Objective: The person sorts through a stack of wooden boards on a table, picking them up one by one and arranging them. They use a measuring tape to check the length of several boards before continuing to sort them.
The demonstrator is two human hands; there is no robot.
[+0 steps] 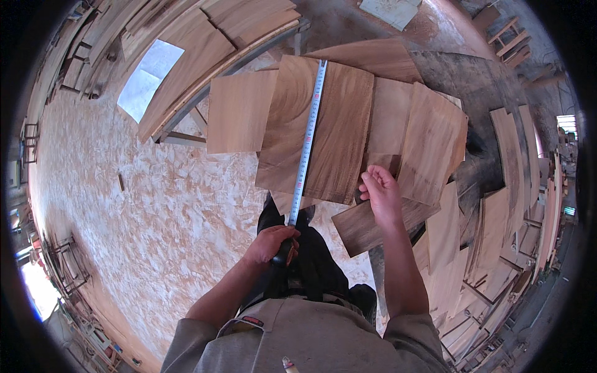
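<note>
My left hand (276,245) is closed around the black case of a tape measure (282,254). Its blade (308,140) runs out over a large wood board (340,130) and ends near that board's far edge. My right hand (380,189) holds nothing plain to see; its fingers are curled with the thumb near the fingertips, just right of the board's near corner. Beneath and around the measured board lie other flat boards, among them a pale one (240,112) to the left, one (431,144) to the right and a darker one (359,226) below my right hand.
A metal-framed table with wood sheets (186,51) stands at the upper left, a creased paper (150,79) on it. More boards (494,228) are stacked along the right. A small wood scrap (121,183) lies on the dusty floor (163,224).
</note>
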